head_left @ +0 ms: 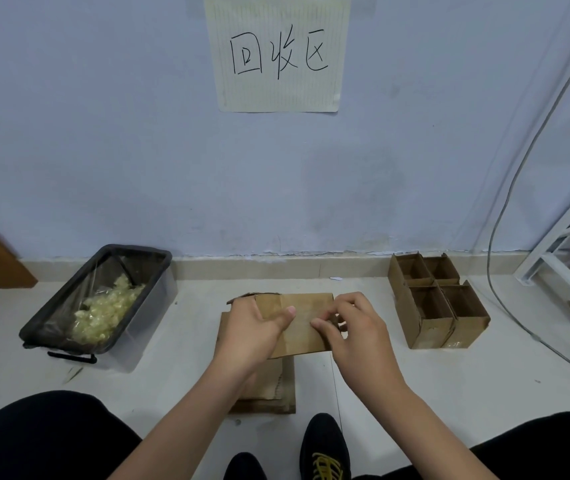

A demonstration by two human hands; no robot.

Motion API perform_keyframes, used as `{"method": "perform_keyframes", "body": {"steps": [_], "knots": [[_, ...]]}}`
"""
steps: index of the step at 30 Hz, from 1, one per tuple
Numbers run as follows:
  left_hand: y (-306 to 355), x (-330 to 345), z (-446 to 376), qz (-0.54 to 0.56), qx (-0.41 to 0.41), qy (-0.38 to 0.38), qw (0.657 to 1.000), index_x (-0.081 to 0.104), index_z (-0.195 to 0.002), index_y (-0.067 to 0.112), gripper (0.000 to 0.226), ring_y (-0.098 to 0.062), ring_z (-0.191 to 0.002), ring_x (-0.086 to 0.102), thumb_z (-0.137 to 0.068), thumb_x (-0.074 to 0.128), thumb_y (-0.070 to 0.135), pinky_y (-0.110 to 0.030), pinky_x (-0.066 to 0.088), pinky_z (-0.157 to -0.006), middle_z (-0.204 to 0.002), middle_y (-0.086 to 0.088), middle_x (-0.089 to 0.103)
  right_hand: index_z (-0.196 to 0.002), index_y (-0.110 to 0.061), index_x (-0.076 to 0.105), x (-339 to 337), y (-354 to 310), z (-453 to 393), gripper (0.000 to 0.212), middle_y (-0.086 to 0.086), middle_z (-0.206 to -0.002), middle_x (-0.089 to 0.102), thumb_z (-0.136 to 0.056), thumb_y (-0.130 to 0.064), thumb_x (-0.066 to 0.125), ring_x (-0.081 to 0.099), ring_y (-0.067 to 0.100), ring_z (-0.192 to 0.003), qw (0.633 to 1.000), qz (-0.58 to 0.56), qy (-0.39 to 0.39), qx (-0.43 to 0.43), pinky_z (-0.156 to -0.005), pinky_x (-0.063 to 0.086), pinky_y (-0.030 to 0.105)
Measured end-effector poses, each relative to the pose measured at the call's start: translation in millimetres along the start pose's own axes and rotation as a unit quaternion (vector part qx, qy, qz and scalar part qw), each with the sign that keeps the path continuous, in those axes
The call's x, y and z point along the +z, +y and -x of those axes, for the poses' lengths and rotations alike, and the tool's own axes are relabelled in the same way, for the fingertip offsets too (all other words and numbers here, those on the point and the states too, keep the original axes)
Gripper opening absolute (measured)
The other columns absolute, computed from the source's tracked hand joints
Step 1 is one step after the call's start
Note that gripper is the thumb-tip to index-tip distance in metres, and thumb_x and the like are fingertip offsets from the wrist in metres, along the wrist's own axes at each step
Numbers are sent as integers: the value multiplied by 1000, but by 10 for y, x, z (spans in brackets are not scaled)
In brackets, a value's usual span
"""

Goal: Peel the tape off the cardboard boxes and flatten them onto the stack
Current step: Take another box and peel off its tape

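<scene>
While the left hand (pixel 254 325) holds the box (pixel 306 323) over the stack (pixel 287 386) on the floor, the right hand's (pixel 352 327) fingers (pixel 321 323) pinch at its tape. I think peeling is the step now. Next, pull the tape off and press the box flat.

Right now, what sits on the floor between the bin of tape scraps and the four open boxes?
Head view: the flattened stack, with the box being worked above it, held by the left hand and right hand.

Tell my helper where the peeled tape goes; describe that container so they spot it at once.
Start at the paper sign on the wall and look down-left to the floor. There sits a clear plastic bin with a black rim, holding crumpled yellowish tape. The boxes on the right are brown cardboard.
</scene>
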State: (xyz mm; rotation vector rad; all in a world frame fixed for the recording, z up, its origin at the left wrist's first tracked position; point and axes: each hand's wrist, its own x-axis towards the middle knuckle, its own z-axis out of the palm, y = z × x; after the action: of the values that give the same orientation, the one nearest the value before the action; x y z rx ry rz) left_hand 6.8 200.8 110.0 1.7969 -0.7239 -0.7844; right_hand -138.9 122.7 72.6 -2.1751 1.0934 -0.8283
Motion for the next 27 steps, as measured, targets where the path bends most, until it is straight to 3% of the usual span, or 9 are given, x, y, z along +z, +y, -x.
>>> {"method": "perform_keyframes", "body": {"steps": [5,8,10,12,15,18,22,25,27], "knots": [[2,21,21,-21,-16,-1,1000,30,-62,20,53,-4,-33,29,-93,73,22,-28,27,-55,-33,15,25,-85,-25,62,-5,10,-16,11,-14,-106,47,-95,-27,64,54,2,-95,998,-7,-47,33,-86,49,23],[-67,28,-58,-9,-30,10,999,29,-67,19,53,-11,-48,28,-91,75,26,-30,30,-60,-46,15,27,-88,-22,56,-10,-1,-8,11,-12,-106,46,-99,-22,55,54,4,-95,999,-2,-46,24,-86,50,25],[-116,11,-125,2,-35,18,999,38,-71,13,45,-17,-60,38,-90,77,26,-33,36,-64,-64,1,37,-91,-21,53,-32,-15,-27,10,-11,-101,49,-101,-21,51,55,4,-91,999,-1,-30,28,-82,51,25],[-160,-14,-174,12,-37,21,999,56,-82,0,34,-20,-68,54,-90,77,26,-32,44,-67,-73,-3,53,-91,-20,54,-86,-30,-58,9,-9,-95,56,-100,-20,53,57,5,-88,999,-12,-8,49,-76,50,19],[-165,-57,-197,41,-41,20,998,71,-91,7,12,-17,-80,69,-92,75,19,-25,50,-65,-81,2,73,-87,-20,57,-195,-44,-119,13,-3,-83,65,-93,-9,61,63,7,-75,990,-78,41,107,-63,47,12],[-94,-82,-166,73,-45,-2,996,71,-81,13,12,-10,-71,68,-93,73,12,-17,49,-57,-68,10,71,-100,-26,58,-296,-67,-151,22,-2,-85,68,-92,-5,58,68,4,-67,975,-164,63,139,-58,45,8],[-47,-110,-161,89,-62,-28,994,73,-90,12,4,-10,-76,72,-93,73,12,-17,51,-60,-75,8,76,-95,-24,71,-323,-88,-141,29,0,-81,69,-96,-5,49,57,-3,-55,982,-128,32,136,-50,38,8],[-23,-145,-149,104,-90,-20,990,73,-100,12,7,-20,-84,72,-93,73,15,-27,54,-56,-90,-2,77,-95,-26,74,-334,-99,-150,30,-5,-77,73,-97,-10,49,63,-1,-66,978,-131,-2,162,-50,41,9],[-25,-151,-140,101,-94,-12,990,72,-102,13,9,-21,-83,71,-93,73,16,-24,52,-50,-92,-5,76,-99,-27,75,-326,-94,-154,24,-9,-86,74,-97,-19,53,68,1,-85,972,-149,-43,176,-69,51,17]]}}
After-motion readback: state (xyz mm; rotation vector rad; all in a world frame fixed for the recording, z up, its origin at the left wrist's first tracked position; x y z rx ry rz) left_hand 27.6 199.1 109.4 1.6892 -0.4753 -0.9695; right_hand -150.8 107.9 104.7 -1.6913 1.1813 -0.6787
